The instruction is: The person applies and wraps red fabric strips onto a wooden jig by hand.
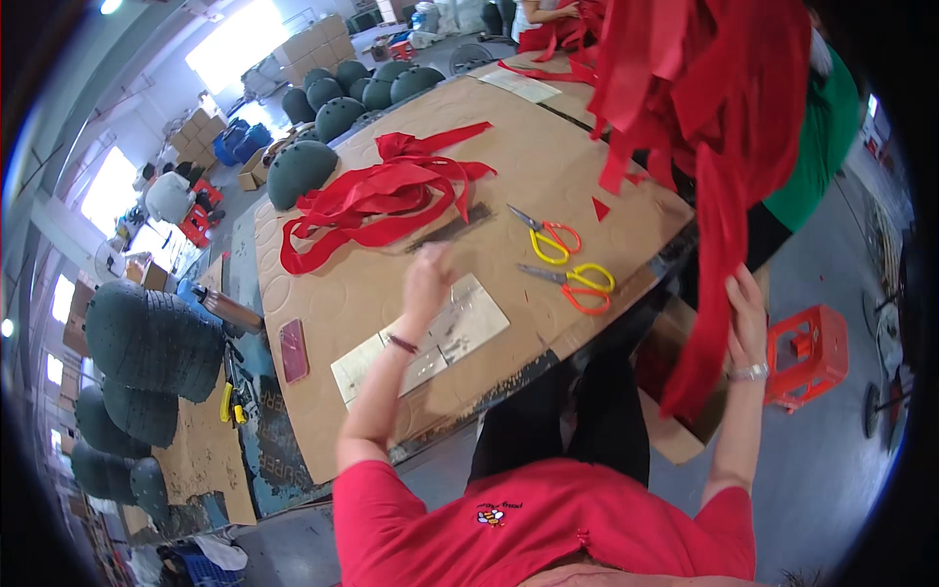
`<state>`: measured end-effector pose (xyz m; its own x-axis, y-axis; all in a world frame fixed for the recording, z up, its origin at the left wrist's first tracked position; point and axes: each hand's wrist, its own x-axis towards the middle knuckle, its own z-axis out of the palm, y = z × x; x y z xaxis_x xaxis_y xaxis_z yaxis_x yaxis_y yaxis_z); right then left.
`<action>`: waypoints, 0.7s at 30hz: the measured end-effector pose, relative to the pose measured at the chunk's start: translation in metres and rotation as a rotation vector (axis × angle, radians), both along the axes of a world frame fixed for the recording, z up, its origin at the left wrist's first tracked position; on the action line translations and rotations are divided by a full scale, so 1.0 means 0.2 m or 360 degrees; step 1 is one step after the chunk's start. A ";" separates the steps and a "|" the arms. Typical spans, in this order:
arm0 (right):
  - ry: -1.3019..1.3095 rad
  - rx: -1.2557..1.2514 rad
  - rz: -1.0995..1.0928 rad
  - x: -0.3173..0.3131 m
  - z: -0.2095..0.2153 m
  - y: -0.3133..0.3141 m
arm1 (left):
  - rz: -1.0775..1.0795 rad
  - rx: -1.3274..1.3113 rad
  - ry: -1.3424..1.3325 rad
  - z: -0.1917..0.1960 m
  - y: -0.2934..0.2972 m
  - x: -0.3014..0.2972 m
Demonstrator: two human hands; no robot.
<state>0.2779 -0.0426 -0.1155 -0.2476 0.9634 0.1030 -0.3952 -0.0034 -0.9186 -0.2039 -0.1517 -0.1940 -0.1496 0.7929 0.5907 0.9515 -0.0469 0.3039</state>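
Observation:
On the right, my right hand (747, 318) closes around the edge of a long red fabric strip (722, 235), which hangs from a big bunch of red strips (704, 88). My left hand (430, 279) is over the table, blurred by motion, its fingers too smeared to read. Below it lies a pale rectangular plate (469, 323). Beyond that hand, a loose pile of red strips (386, 201) rests on the cardboard. Two pairs of scissors with yellow and orange handles, the nearer scissors (577, 284) and the farther scissors (548, 237), lie between my hands.
Cardboard (323, 391) covers the table. A phone (293, 350) and a metal bottle (230, 308) lie at the left. Dark green domed shells (303, 174) line the far edge; stacked shells (152, 338) stand left. An orange stool (807, 357) stands right. A person in green (817, 147) is behind the bunch.

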 end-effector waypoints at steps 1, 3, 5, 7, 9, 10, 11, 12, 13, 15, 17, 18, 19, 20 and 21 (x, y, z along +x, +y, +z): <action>0.0099 0.0061 0.0159 0.04 0.02 0.00 | 0.0325 -0.0363 0.0229 0.02 0.06 -0.21; -0.0033 0.0048 0.0274 0.06 0.05 0.02 | 0.0810 -0.0487 0.0661 0.03 0.18 -0.54; -0.0076 0.0035 0.0348 0.00 0.05 0.11 | 0.0960 -0.0622 0.0833 0.07 0.32 -0.81; -0.0004 -0.0027 0.0670 -0.13 0.04 0.23 | 0.1068 -0.0793 0.1099 0.10 0.48 -1.02; -0.0104 -0.0169 0.0706 -0.31 0.03 0.33 | 0.1048 -0.0969 0.0969 0.14 0.67 -1.21; -0.0175 -0.0305 0.0714 -0.41 0.04 0.42 | 0.0878 -0.1021 0.0894 0.15 0.78 -1.29; -0.0173 -0.0300 0.0735 -0.50 0.05 0.51 | 0.0685 -0.1102 0.0794 0.15 0.87 -1.37; -0.0196 -0.0332 0.0862 -0.58 0.07 0.59 | 0.0496 -0.0980 0.0759 0.13 0.96 -1.44; -0.0227 -0.0368 0.0972 -0.65 0.08 0.65 | 0.0486 -0.0973 0.0763 0.10 1.04 -1.49; -0.0305 -0.0406 0.0996 -0.77 0.12 0.75 | 0.0466 -0.1321 0.0411 0.02 1.16 -1.56; -0.0463 -0.0502 0.0989 -0.87 0.15 0.84 | 0.0413 -0.1190 0.0455 -0.05 1.17 -1.59; -0.0481 -0.0545 0.1008 -0.90 0.18 0.87 | 0.0448 -0.1203 0.0384 -0.07 1.17 -1.60; -0.0475 -0.0559 0.1020 -0.93 0.21 0.89 | 0.0476 -0.1217 0.0309 -0.06 1.16 -1.61; -0.0417 -0.0542 0.1036 -0.96 0.24 0.91 | 0.0487 -0.1086 0.0208 -0.04 1.12 -1.60; -0.0482 -0.0595 0.1022 -0.98 0.28 0.93 | 0.0514 -0.1048 0.0178 0.00 1.09 -1.59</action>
